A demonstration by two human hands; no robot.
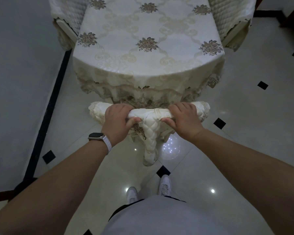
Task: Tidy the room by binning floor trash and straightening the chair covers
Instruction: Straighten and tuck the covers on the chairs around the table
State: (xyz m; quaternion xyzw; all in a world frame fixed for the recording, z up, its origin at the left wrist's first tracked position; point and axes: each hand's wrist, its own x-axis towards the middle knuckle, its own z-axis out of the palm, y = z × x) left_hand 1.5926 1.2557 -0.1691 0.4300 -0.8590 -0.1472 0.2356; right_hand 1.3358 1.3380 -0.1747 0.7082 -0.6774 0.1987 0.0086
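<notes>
One quilted cream chair cover [150, 114], lace-edged and padded, lies bunched over the chair's top rail on the near side of the bench. Its long axis runs left to right, and a diamond-stitched flap hangs down the near side toward the glossy tiled floor [244, 119]. The left hand [116, 118] and right hand [183, 119] both curl tightly round the roll, thumbs beneath. Beyond stands the round-ended bench [148, 68], draped in floral embroidered cloth.
</notes>
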